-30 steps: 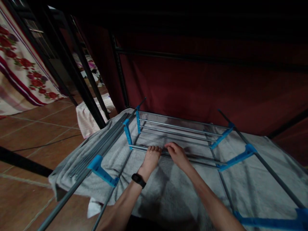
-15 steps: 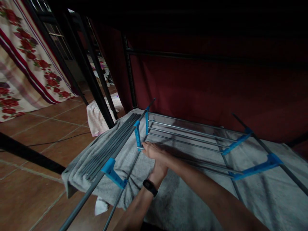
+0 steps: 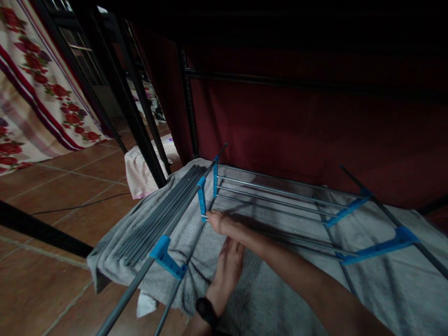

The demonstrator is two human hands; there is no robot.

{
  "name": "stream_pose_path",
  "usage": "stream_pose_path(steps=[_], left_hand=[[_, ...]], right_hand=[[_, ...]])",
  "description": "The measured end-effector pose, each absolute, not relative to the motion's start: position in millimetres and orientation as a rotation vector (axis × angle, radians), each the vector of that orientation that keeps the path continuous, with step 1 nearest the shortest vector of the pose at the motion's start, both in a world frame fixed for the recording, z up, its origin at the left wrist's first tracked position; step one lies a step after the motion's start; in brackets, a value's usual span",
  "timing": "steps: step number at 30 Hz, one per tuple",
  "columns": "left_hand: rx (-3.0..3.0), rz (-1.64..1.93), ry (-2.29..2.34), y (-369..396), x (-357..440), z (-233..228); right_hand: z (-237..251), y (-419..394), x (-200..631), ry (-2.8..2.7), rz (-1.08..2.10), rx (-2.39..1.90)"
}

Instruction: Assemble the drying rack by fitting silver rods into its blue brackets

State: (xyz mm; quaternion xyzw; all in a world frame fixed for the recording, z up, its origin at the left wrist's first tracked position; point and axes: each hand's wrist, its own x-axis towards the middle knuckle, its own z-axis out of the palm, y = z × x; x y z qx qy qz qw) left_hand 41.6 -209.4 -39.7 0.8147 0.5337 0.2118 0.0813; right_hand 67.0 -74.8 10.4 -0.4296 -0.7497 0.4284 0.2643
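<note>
We observe a metal rack frame with silver rods and blue plastic brackets, lying flat on a grey towel spread over the tiled floor.

The right hand reaches across the body to the left end of the nearest rod, just beside the upright blue bracket. Its fingers appear curled over the rod end, but the dim light and the wrist in front hide the fingertips, so we cannot tell whether they are clamped on it.

The left hand lies below the right forearm, palm down on or just over the towel, fingers extended and close together, holding nothing. A dark wristband sits on its wrist; the forearm is cut off by the lower frame edge.

A bundle of loose grey rods rests on the towel to the left of the rack frame. A long grey tube with a second blue bracket runs off the bottom edge.

The upper part of the view is nearly black; only a dark red curtain and black posts are discernible there. A floral cloth is cropped at the left edge.
</note>
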Motion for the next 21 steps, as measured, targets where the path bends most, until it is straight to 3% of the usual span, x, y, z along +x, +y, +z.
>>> stream_pose_path(steps=[3,12,17,21], left_hand=[[2.262,0.798,1.766,-221,15,-34],[1.361,1.869,1.922,-174,-42,7],[1.172,1.898,1.859,-149,-40,43],[1.131,1.72,1.821,-139,-44,38]], right_hand=[[14,-79,70,-2.084,1.103,-1.173],[47,-101,79,-2.531,0.698,-1.167],[58,-107,81,-2.617,0.479,-1.139],[60,-108,85,-2.638,0.376,-1.168]])
